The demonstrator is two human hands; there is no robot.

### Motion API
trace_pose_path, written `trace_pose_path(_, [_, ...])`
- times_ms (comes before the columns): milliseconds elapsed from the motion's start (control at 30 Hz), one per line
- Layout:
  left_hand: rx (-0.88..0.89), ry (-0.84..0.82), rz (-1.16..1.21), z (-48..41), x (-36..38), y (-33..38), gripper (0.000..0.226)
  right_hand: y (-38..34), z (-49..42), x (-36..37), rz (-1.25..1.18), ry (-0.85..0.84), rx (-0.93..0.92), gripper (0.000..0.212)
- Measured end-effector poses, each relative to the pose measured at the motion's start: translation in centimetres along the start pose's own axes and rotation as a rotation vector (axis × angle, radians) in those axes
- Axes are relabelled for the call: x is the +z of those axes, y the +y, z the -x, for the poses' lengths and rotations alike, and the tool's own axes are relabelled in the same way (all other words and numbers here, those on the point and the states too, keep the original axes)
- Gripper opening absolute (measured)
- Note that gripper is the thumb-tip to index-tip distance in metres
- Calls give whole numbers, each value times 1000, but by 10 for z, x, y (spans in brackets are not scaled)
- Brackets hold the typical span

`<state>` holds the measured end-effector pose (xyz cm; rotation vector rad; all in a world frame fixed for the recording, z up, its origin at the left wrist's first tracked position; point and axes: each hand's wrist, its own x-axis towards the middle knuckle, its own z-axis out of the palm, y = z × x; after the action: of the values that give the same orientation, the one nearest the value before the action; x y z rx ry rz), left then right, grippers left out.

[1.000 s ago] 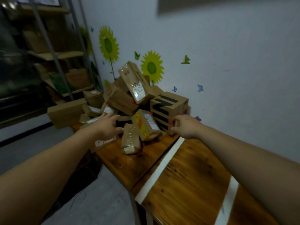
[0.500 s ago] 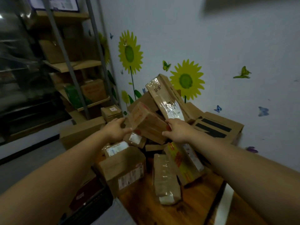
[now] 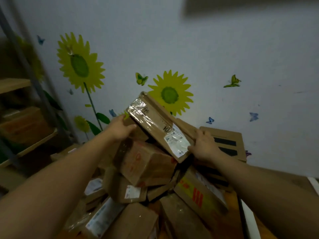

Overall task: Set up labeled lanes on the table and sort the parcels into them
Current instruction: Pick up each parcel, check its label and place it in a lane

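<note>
The parcel pile (image 3: 148,163) is heaped high, a long taped box (image 3: 155,121) tilts on top, left hand (image 3: 120,128) and right hand (image 3: 204,145) curl fingers round its ends, and lifting it carelessly could topple the loose ones beneath.

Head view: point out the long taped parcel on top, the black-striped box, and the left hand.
long taped parcel (image 3: 156,124), head view, middle of its taped brown face.
black-striped box (image 3: 225,146), head view, cardboard between the two stripes.
left hand (image 3: 120,129), head view, back of the hand.
</note>
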<state>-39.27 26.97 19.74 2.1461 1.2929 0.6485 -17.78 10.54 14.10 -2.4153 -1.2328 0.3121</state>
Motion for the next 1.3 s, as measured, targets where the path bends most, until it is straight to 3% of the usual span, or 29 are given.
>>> trace_pose_path(100, [58, 36, -40, -50, 4, 3, 66, 11, -20, 9, -87, -45, 137, 73])
trace_pose_path(233, [-5, 12, -12, -96, 15, 9, 92, 17, -37, 17, -300, -189, 210, 58])
trace_pose_path(333, [-39, -48, 96, -109, 23, 5, 83, 14, -42, 25, -479, -164, 244, 56])
trace_pose_path(467, [-16, 75, 144, -110, 24, 1, 44, 7, -45, 24, -534, -43, 245, 50])
trace_pose_path(600, [-24, 130, 489, -100, 5, 7, 35, -5, -48, -1, -607, 195, 170, 54])
trace_pose_path(767, [18, 122, 820, -64, -23, 21, 32, -27, -34, -53, -837, 476, 101, 80])
trace_pose_path(867, [34, 71, 973, -29, -31, 28, 28, -35, -7, -77, -902, 608, 61, 69])
trace_pose_path(933, [44, 64, 1028, -8, -37, 29, 28, -39, 17, -85, -889, 638, 52, 64])
trace_pose_path(1133, [73, 18, 1110, 50, -57, 17, 31, -43, 98, -91, -838, 585, -19, 89])
trace_pose_path(1300, [230, -32, 1009, 107, -54, 11, 30, -36, 166, -99, -781, 673, 7, 87])
